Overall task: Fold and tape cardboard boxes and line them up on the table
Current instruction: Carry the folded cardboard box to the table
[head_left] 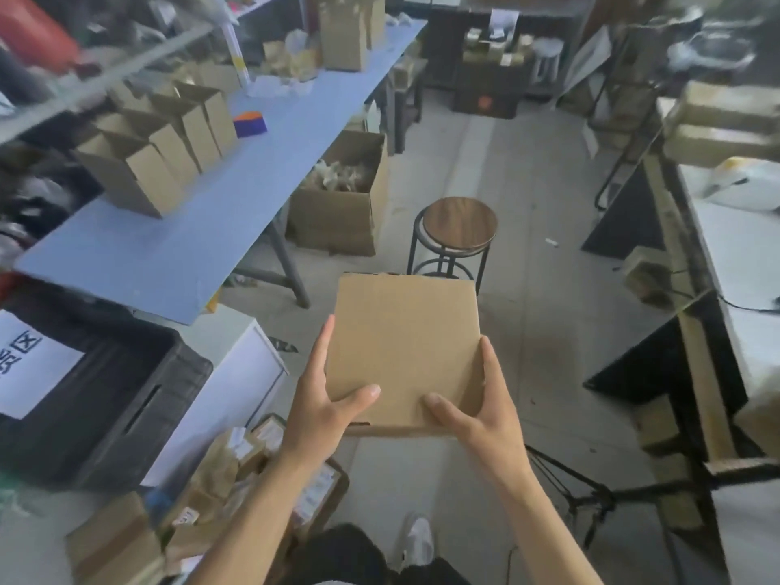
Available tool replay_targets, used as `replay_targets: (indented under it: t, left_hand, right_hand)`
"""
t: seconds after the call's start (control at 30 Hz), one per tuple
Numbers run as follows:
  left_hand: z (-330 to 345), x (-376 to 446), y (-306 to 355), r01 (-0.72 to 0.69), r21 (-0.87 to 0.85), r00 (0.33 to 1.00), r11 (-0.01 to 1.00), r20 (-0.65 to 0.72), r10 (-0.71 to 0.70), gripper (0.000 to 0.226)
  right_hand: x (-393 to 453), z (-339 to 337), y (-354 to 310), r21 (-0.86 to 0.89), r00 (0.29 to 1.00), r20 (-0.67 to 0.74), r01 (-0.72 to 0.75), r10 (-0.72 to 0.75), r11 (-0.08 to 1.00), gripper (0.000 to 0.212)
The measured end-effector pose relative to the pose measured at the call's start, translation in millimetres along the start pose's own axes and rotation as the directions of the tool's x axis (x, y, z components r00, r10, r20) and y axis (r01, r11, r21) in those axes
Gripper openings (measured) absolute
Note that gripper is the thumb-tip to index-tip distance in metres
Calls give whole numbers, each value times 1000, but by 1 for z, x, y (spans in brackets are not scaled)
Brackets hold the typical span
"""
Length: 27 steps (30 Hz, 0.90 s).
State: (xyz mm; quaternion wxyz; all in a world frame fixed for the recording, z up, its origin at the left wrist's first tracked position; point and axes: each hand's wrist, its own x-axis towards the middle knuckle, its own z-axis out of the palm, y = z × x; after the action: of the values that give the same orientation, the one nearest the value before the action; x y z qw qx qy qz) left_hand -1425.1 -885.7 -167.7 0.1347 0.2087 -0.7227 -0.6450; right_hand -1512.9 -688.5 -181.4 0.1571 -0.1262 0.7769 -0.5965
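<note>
Cardboard (405,348), a flattened box blank, is held in the air in front of the person, above the floor and near the stool (459,223). On the blue table (177,247) at left, folded boxes (160,149) stand in a row, touching, their top flaps open; what is inside them cannot be seen. A big carton (337,213) on the floor beside the table holds pale crumpled stuff. The left hand (325,394) grasps the blank's left edge, thumb on top, and the right hand (477,399) grasps the right edge likewise. The blank is plain brown, flat and slightly tilted.
</note>
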Motion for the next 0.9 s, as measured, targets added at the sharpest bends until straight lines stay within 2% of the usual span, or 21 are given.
replay_targets:
  t: [0.17,0.4,0.6,0.9]
  left_hand:
    - [-4,80,8,27,-30,996,999,-79,-30,98]
    - [-29,217,-9,48,-55,983,997,-173,-57,96]
    - [-66,334,-1,37,-96,972,995,-227,-58,97]
    - [-122,473,-6,79,-64,950,995,-298,-94,94]
  right_hand:
    - [97,10,-15,-25,997,68,23,-21,999,97]
    - [247,50,-27,-76,987,159,24,-12,997,104]
    - [370,92,-70,-131,976,217,34,-4,991,106]
    - [511,158,-101,-165,955,297,54,-3,985,109]
